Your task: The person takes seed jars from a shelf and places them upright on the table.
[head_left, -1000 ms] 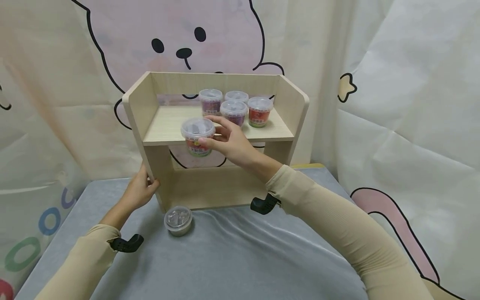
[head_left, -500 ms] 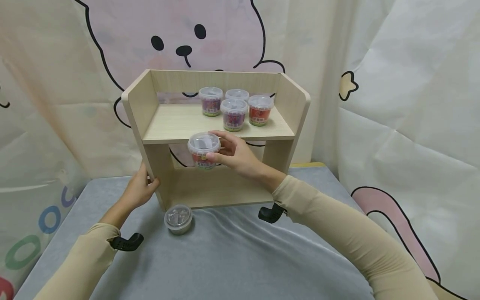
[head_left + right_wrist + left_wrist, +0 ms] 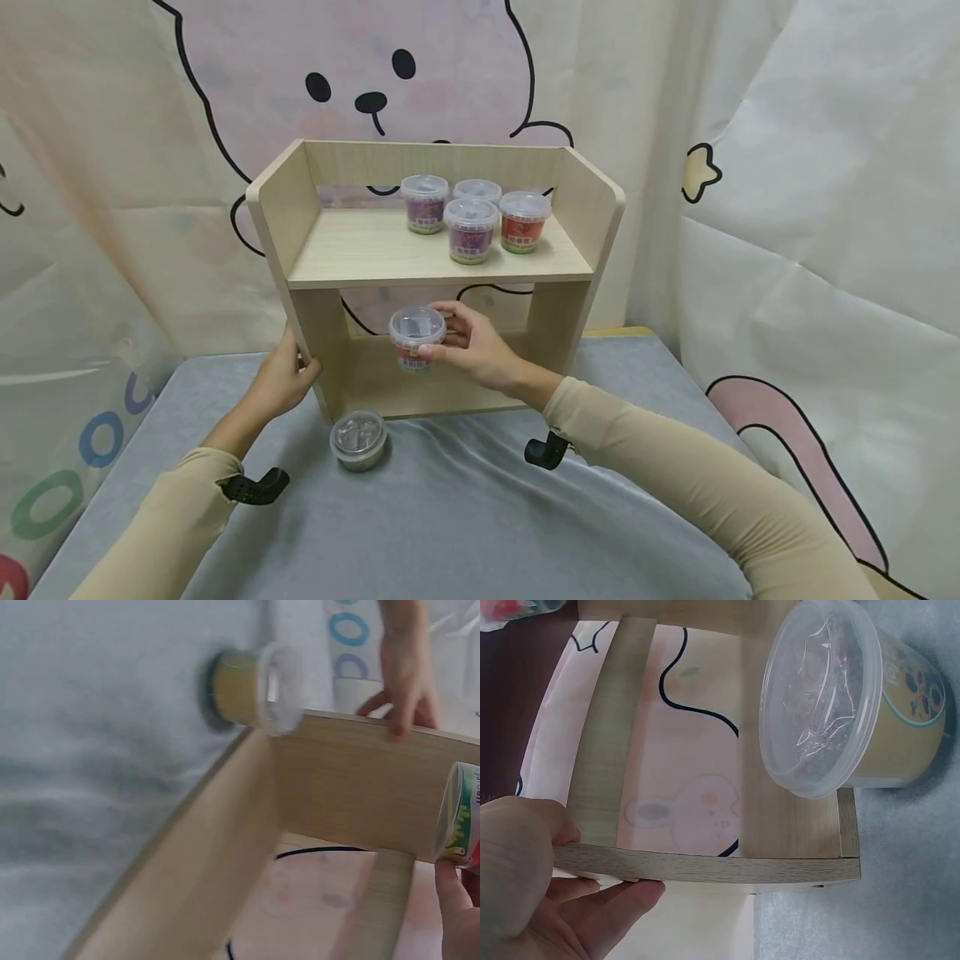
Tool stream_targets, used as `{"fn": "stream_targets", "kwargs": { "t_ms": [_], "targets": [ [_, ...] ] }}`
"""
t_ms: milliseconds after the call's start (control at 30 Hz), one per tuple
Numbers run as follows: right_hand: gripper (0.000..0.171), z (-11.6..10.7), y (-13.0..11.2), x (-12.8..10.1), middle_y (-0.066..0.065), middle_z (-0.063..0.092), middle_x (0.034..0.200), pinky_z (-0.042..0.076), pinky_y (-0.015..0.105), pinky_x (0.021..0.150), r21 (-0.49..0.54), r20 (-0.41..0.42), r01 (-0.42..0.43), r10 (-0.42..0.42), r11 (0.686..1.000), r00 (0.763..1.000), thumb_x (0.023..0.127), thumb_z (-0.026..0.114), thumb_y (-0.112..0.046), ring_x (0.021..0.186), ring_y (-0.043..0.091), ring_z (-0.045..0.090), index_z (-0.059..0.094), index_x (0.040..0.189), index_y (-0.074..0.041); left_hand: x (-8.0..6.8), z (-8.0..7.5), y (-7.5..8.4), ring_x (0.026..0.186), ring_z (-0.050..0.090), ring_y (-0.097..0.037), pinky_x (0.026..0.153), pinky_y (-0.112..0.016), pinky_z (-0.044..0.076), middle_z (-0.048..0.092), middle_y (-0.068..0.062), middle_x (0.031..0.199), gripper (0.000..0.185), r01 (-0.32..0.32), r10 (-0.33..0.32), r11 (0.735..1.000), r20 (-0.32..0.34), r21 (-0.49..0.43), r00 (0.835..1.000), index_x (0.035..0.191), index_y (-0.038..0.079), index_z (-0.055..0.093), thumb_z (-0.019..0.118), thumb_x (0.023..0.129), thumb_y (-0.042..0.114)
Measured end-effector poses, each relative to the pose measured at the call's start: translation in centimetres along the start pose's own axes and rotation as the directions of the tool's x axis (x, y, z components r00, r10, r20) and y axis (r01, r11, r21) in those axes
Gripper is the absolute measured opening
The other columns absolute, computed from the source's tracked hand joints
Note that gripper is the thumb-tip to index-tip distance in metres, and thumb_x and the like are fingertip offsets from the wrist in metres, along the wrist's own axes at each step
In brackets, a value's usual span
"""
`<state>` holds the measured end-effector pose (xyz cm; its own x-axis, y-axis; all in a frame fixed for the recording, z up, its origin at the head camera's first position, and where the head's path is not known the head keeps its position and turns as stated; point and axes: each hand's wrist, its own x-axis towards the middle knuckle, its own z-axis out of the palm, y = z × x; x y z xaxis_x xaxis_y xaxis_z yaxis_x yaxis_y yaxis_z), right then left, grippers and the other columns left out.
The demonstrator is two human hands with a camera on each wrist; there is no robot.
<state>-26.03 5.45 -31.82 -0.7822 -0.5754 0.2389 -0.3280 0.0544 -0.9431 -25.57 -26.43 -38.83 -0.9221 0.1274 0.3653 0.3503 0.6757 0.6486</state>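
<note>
- My right hand [image 3: 476,350] sits at the centre of the head view, fingers and thumb curled round a small lidded cup [image 3: 416,337] with a red and green label; it is grasping, not released.
- That cup hangs in the lower opening of the wooden shelf [image 3: 438,271], just under the upper board and above the bottom board. I cannot tell whether it touches the bottom board yet.
- My left hand [image 3: 279,385], left of centre, grips the shelf's left side panel, thumb on the front edge and fingers behind it; the left wrist view confirms this hold.
- Below the left hand, a beige cup [image 3: 358,438] with a clear lid stands on the grey cloth [image 3: 465,517], just in front of the shelf's lower left corner and untouched.
- Four cups [image 3: 472,218] stand clustered on the upper board, right of centre.
- My reading: one cup is on its way into the lower level but not set down; the beige cup on the cloth is still left.
</note>
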Motion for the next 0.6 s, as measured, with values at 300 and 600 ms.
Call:
{"fn": "stream_targets", "kwargs": {
  "t_ms": [300, 600],
  "targets": [
    [0.061, 1.0, 4.3, -1.2, 0.029, 0.058, 0.136, 0.054, 0.03, 0.098, 0.042, 0.015, -0.078, 0.078, 0.996, 0.997, 0.09, 0.068, 0.007, 0.124, 0.029, 0.063, 0.043, 0.145, 0.002, 0.2, -0.1, 0.0, 0.126, 0.052, -0.056, 0.097, -0.066, 0.048, 0.047, -0.039, 0.139, 0.067, 0.009, -0.009, 1.0, 0.006, -0.001, 1.0, 0.153, 0.001, 0.017, 0.049, 0.094, -0.003],
    [0.064, 1.7, 7.0, -2.2, 0.03, 0.057, 0.136, 0.053, 0.027, 0.099, 0.088, 0.017, -0.106, 0.105, 0.99, 0.994, 0.086, 0.072, 0.007, 0.12, 0.02, 0.063, 0.042, 0.143, 0.004, 0.1, 0.1, -0.1, 0.127, 0.052, -0.056, 0.098, -0.066, 0.047, 0.048, -0.038, 0.139, 0.065, 0.029, -0.029, 1.0, 0.006, 0.007, 1.0, 0.151, 0.001, 0.019, 0.05, 0.094, -0.002]
  ]
}}
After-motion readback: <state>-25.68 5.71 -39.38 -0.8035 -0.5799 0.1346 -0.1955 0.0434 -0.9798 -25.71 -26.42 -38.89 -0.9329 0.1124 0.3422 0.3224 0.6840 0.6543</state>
